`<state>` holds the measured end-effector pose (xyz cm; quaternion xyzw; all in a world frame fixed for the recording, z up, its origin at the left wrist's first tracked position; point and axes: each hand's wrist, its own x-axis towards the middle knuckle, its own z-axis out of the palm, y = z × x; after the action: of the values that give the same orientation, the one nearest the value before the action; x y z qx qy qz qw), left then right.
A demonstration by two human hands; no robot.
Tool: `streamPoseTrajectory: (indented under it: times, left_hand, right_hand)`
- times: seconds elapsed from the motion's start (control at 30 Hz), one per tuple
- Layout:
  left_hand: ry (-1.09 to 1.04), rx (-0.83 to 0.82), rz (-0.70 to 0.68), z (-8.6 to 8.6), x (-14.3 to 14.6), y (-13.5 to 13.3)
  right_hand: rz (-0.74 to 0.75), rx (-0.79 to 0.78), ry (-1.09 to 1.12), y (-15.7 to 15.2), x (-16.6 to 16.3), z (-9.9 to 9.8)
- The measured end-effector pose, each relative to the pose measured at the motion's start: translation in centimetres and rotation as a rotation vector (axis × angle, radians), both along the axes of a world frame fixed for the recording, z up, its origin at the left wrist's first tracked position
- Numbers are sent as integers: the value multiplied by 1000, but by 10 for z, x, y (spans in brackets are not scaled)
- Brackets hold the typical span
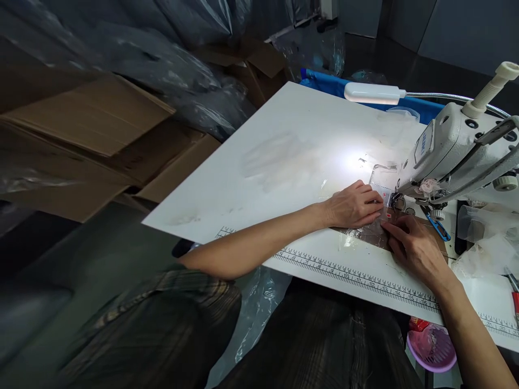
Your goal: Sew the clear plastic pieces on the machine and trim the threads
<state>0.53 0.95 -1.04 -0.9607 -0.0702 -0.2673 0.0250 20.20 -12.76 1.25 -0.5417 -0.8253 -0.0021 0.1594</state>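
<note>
My left hand (353, 205) lies flat, fingers together, pressing a clear plastic piece (365, 233) onto the white sewing table (292, 156) just left of the needle. My right hand (413, 246) rests on the same clear plastic from the near side, its fingertips pinching or pressing the edge close to the presser foot (395, 202). The white sewing machine (450, 151) stands at the right, its head over the plastic. Small red marks show on the plastic between my hands.
A white lamp (373, 93) on a flexible neck lights the needle area. A printed ruler (365, 278) runs along the table's near edge. A small purple basket (432, 348) hangs below. Clear plastic pieces (486, 237) pile at the right. Cardboard boxes (93, 124) and plastic sheeting stand to the left.
</note>
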Motion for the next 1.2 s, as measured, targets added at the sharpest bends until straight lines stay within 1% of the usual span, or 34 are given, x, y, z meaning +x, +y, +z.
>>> streamPoseTrajectory:
  times: [0.2,0.33,0.43,0.6,0.8,1.0,1.2]
  left_hand:
    - [90,-23,23,4,-2,-2]
    - [157,4,34,8,-1,-3]
    - [218,41,34,12,6,3]
    - [292,50,-30,20,17,19]
    - [255,-45,8,17,14,18]
    - [181,-107,-10,9,12,16]
    - [145,-119,-27,7,12,17]
  right_hand:
    - [8,2,-27,0,1,-3]
    - [-1,-10,-58,0,1,-5]
    - [-21,2,-84,3,1,-7]
    - [-67,21,-127,7,0,-7]
    - [-79,24,-134,4,-2,-5]
    - [-95,38,-106,2,-5,-5]
    - [-82,60,-83,2,-5,-5]
